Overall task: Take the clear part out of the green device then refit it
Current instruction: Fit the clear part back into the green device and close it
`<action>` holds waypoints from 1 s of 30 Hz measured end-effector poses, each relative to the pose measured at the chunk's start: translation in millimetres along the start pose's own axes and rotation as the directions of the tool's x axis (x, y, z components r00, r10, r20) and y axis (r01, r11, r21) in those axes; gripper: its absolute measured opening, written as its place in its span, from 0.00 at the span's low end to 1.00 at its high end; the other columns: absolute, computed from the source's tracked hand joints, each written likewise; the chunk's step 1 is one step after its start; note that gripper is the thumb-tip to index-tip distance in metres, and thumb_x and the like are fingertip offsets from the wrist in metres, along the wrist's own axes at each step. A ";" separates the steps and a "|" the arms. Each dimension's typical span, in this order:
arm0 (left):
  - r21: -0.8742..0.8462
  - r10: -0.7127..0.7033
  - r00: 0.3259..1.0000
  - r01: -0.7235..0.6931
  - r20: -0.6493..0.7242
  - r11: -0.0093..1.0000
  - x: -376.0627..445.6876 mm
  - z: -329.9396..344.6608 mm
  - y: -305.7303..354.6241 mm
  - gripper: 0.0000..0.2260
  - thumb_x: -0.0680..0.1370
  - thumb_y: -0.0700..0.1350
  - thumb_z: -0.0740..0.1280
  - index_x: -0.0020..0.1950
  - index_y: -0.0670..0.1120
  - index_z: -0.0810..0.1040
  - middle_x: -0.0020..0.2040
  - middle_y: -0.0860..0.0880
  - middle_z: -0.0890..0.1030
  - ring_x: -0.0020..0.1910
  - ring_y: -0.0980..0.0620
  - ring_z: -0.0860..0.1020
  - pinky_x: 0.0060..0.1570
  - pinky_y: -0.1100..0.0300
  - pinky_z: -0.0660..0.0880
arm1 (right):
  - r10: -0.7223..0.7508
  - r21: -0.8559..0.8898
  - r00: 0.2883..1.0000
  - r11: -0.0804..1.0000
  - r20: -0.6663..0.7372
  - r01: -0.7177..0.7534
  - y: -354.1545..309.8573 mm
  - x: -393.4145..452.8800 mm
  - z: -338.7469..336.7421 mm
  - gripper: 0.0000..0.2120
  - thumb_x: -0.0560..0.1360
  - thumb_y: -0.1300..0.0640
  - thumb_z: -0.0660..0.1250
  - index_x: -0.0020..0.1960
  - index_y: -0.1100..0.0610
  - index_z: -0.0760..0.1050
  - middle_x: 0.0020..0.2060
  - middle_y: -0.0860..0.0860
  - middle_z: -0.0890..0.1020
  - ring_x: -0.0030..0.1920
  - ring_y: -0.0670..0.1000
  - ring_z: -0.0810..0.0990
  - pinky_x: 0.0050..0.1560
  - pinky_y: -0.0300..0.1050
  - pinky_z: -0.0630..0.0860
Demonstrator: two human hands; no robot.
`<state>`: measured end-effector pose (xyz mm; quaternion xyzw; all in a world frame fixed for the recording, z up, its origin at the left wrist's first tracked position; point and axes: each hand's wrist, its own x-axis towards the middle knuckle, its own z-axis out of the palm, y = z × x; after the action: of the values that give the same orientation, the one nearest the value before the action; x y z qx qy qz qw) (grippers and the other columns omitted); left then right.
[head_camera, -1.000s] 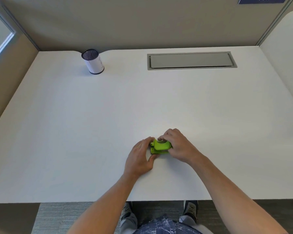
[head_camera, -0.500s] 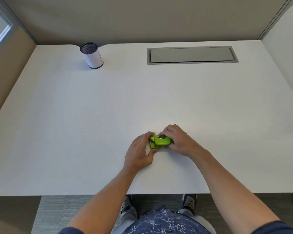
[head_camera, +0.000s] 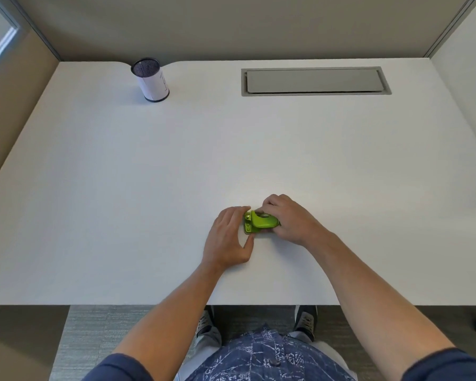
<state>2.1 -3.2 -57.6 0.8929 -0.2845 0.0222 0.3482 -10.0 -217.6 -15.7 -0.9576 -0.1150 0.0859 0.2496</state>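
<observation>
A small lime-green device (head_camera: 260, 222) lies on the white desk (head_camera: 149, 188) near its front edge. My right hand (head_camera: 289, 220) is curled over the device's right end and top, gripping it. My left hand (head_camera: 231, 235) rests flat on the desk against the device's left end, fingertips and thumb touching it. The clear part is hidden; I cannot make it out under the green body and my fingers.
A mesh pen cup (head_camera: 150, 79) with a white label stands at the back left. A grey cable hatch (head_camera: 315, 81) is set into the desk at the back right. Partition walls enclose the desk on three sides.
Both hands stay on the device in the same grip. My head has tilted down a little, so the desk sits higher in view and my shirt shows.
</observation>
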 end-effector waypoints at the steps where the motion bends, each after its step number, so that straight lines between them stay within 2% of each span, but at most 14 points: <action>1: 0.007 0.000 1.000 0.000 0.001 1.000 0.3 -0.1 0.0 0.27 0.72 0.48 0.71 0.70 0.47 0.72 0.64 0.52 0.77 0.64 0.50 0.74 0.66 0.60 0.71 | 0.001 -0.002 1.000 1.000 -0.006 -0.001 0.5 -0.3 0.7 0.20 0.73 0.60 0.72 0.63 0.50 0.79 0.56 0.48 0.77 0.53 0.52 0.72 0.54 0.48 0.74; 6: 0.023 0.000 1.000 0.000 0.008 1.000 0.1 -1.2 0.7 0.26 0.72 0.49 0.71 0.69 0.47 0.73 0.62 0.52 0.77 0.62 0.50 0.74 0.65 0.61 0.71 | -0.007 -0.011 1.000 1.000 -0.025 0.007 2.7 -1.5 3.9 0.19 0.74 0.58 0.74 0.64 0.51 0.79 0.57 0.49 0.78 0.53 0.53 0.73 0.55 0.47 0.74; 11: 0.018 -0.020 1.000 0.020 0.012 1.000 0.0 -2.7 1.8 0.26 0.71 0.49 0.72 0.68 0.47 0.73 0.61 0.52 0.78 0.62 0.51 0.75 0.64 0.60 0.72 | -0.012 -0.166 0.999 0.986 -0.029 0.007 -1.3 1.2 3.9 0.18 0.74 0.53 0.73 0.64 0.48 0.80 0.57 0.47 0.79 0.53 0.53 0.75 0.45 0.42 0.68; 14: 0.014 -0.031 0.999 0.031 0.013 0.999 0.6 -2.5 1.7 0.25 0.71 0.50 0.72 0.67 0.47 0.74 0.61 0.52 0.79 0.61 0.51 0.76 0.63 0.60 0.74 | 0.001 -0.232 1.000 0.973 -0.031 -0.008 -5.0 2.3 4.2 0.18 0.75 0.50 0.72 0.65 0.46 0.79 0.58 0.46 0.79 0.54 0.53 0.75 0.44 0.42 0.67; 21: 0.022 -0.030 0.999 0.030 0.013 0.999 0.8 -2.0 2.0 0.23 0.71 0.51 0.72 0.64 0.48 0.75 0.59 0.53 0.80 0.60 0.51 0.76 0.61 0.59 0.74 | 0.038 -0.191 0.999 0.981 -0.034 -0.044 -3.3 -1.5 5.7 0.19 0.76 0.53 0.70 0.67 0.46 0.77 0.60 0.47 0.77 0.58 0.55 0.74 0.53 0.47 0.74; 24: 0.028 -0.034 0.999 0.033 0.017 0.999 1.2 -2.4 2.5 0.22 0.72 0.51 0.72 0.64 0.48 0.75 0.59 0.52 0.80 0.60 0.50 0.76 0.61 0.58 0.75 | 0.083 -0.107 0.996 0.991 -0.034 -0.086 -1.3 -2.4 5.6 0.21 0.76 0.54 0.71 0.68 0.45 0.77 0.60 0.47 0.77 0.58 0.53 0.72 0.56 0.47 0.74; 30: 0.034 -0.036 0.999 0.035 0.024 0.999 1.5 -3.9 4.2 0.22 0.72 0.51 0.72 0.63 0.46 0.76 0.59 0.50 0.79 0.60 0.48 0.76 0.60 0.54 0.76 | 0.144 0.048 0.985 0.989 -0.100 -0.140 7.1 -15.1 12.0 0.23 0.73 0.56 0.75 0.67 0.48 0.78 0.59 0.46 0.79 0.57 0.51 0.75 0.54 0.44 0.75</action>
<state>1.8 -4.0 -51.7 0.9038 -0.2724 0.0099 0.3298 -25.9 -222.2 -28.0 -0.9613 -0.0317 0.0563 0.2680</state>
